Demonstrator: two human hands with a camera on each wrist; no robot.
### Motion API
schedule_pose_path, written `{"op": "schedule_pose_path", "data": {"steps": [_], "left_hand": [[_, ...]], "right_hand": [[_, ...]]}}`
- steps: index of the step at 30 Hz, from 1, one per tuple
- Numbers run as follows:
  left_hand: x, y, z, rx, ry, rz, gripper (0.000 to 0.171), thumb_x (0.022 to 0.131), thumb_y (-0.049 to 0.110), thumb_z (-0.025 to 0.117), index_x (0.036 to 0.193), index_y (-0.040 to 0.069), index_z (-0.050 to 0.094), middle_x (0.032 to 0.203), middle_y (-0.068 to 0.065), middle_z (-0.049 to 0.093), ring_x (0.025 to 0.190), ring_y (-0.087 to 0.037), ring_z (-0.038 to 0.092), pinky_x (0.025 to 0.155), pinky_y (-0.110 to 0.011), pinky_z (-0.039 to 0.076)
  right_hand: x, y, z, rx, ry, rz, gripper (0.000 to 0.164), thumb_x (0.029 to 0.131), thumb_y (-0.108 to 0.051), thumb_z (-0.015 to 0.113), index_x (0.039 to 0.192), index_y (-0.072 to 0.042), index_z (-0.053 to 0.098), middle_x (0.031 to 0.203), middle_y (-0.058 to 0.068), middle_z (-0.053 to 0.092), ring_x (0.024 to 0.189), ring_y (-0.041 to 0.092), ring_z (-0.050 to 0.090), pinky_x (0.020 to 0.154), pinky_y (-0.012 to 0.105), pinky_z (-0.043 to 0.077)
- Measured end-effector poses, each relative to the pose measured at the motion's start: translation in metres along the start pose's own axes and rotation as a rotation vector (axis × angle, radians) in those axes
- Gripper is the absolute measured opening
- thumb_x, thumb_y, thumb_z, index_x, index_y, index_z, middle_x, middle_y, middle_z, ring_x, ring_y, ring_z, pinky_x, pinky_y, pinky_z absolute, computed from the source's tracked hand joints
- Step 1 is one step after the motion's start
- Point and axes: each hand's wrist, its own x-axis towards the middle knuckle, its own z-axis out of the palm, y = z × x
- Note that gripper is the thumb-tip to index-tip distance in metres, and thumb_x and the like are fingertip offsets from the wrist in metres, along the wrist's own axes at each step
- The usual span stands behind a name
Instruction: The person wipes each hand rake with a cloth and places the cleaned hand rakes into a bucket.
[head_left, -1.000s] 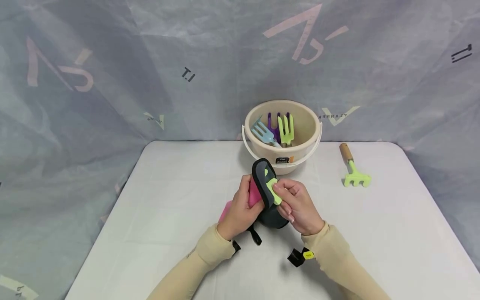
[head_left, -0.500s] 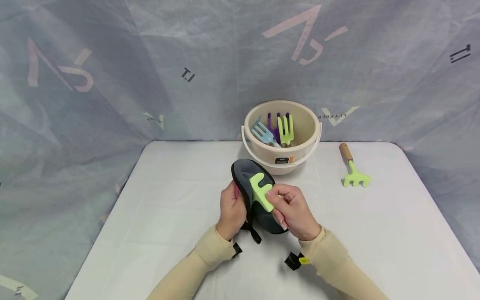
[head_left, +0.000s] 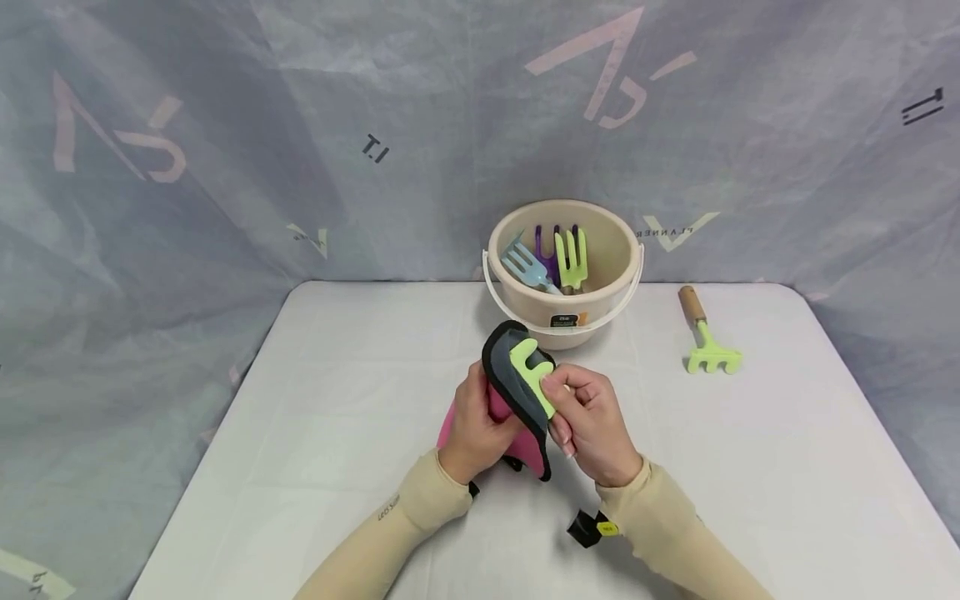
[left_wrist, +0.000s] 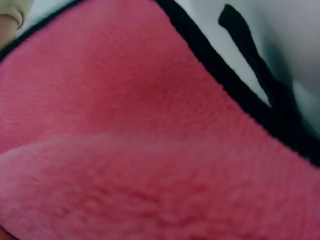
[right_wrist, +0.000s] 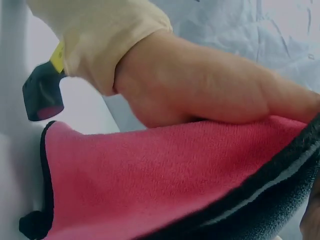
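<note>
My left hand [head_left: 480, 429] grips a small towel [head_left: 527, 450], pink on one face and grey on the other, with a black border. In the left wrist view the towel [left_wrist: 125, 100] nearly fills the picture, and a black hanging loop [left_wrist: 247, 52] shows beside its edge. A light-green rake head [head_left: 531, 377] with blunt prongs lies against the grey face. My right hand [head_left: 596, 425] pinches it between thumb and fingers; its handle is hidden. The right wrist view has the pink towel [right_wrist: 150, 170] spread below a hand and cuff.
Behind the hands stands a cream bucket [head_left: 517, 307] with a white handle, holding blue, purple and green hand forks [head_left: 573, 258]. A green rake [head_left: 708, 354] with a wooden handle lies on the white table [head_left: 360, 358] at the right.
The towel has shifted: its lower part hung grey side up half a second ago and now shows pink. The rake head was mostly covered one second ago; more of its prongs show now.
</note>
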Motion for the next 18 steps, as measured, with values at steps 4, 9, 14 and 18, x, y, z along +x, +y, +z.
{"op": "schedule_pose_path", "data": {"steps": [4,9,14,18], "left_hand": [[0.000,-0.002,0.000,0.036,0.029,0.062,0.069,0.089,0.053,0.062,0.121,-0.006,0.047,0.107,-0.023,0.067,0.094,-0.024,0.066,0.079,-0.043,0.059],[0.000,-0.002,0.000,-0.009,0.070,0.078,0.043,0.087,0.025,0.073,0.108,-0.005,0.051,0.090,-0.021,0.068,0.078,-0.022,0.065,0.066,-0.037,0.057],[0.004,-0.001,-0.004,-0.091,0.040,-0.055,0.020,0.077,-0.007,0.071,0.087,-0.003,0.055,0.063,-0.014,0.053,0.060,-0.014,0.046,0.049,-0.030,0.041],[0.008,0.000,-0.011,-0.204,-0.096,-0.249,0.014,0.088,-0.004,0.064,0.101,-0.007,0.066,0.083,-0.022,0.071,0.076,-0.007,0.056,0.064,-0.019,0.047]], "right_hand": [[0.000,-0.001,0.002,0.013,-0.011,0.020,0.028,0.100,-0.001,0.048,0.076,-0.012,0.058,0.041,-0.005,0.039,0.029,0.007,0.035,0.023,0.029,0.023],[-0.001,-0.003,0.002,0.035,-0.045,0.006,0.029,0.100,-0.001,0.046,0.076,-0.012,0.057,0.042,-0.003,0.037,0.029,0.009,0.033,0.024,0.037,0.016],[0.001,-0.004,-0.001,0.047,-0.108,-0.012,0.029,0.101,0.000,0.044,0.074,-0.009,0.052,0.043,0.003,0.033,0.029,0.013,0.031,0.025,0.040,0.013],[0.002,-0.006,-0.005,0.041,-0.130,-0.012,0.029,0.101,0.001,0.043,0.074,-0.008,0.051,0.044,0.004,0.032,0.029,0.014,0.029,0.025,0.039,0.011]]}}
